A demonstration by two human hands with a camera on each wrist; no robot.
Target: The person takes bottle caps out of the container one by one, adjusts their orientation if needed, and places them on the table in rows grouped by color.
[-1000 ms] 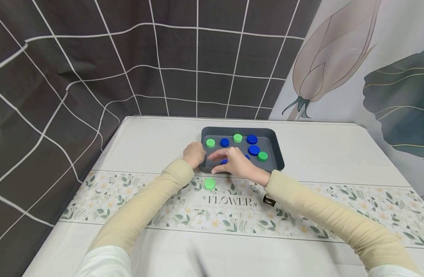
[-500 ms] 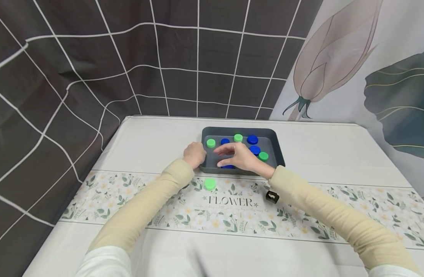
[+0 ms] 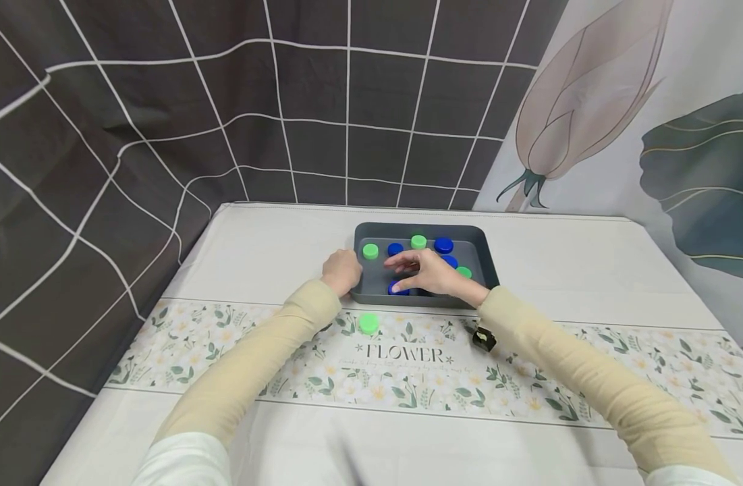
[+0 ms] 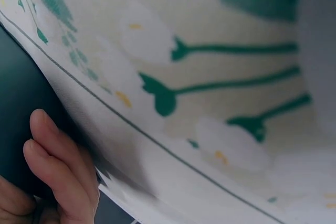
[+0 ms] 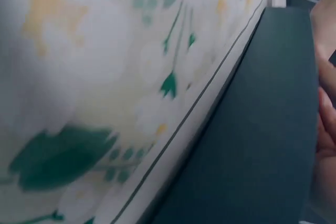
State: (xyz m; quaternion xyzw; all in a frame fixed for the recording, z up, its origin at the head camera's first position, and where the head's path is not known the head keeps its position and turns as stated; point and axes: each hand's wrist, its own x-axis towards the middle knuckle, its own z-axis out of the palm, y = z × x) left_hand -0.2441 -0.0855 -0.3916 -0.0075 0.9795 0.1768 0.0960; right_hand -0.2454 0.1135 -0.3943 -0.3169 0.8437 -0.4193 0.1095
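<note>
A dark grey rectangular tray (image 3: pixel 420 301) stands on the table with blue and green round caps in it. My left hand (image 3: pixel 342 271) holds the tray's left side; its fingers (image 4: pixel 63 161) lie against the dark wall in the left wrist view. Over the tray's inside is my right hand (image 3: pixel 434 273), thumb and fingers spread apart. Its thumb tip overlaps a blue cap (image 3: pixel 403 292) near the front wall. Behind its fingers are another blue cap (image 3: pixel 395 249) and a light green cap (image 3: pixel 418 241). The hand partly covers a blue cap (image 3: pixel 450 260) and a green cap (image 3: pixel 464 272).
One light green cap (image 3: pixel 368 323) lies on the flowered cloth (image 3: pixel 322 378) in front of the tray. Inside the tray are a green cap (image 3: pixel 370 251) at the left and a blue cap (image 3: pixel 444 245) at the back right. A dark gridded curtain (image 3: pixel 310 101) hangs behind the table.
My right hand has shifted rightward inside the tray, and its thumb now overlaps the front blue cap. The left hand keeps its place at the tray's left side.
</note>
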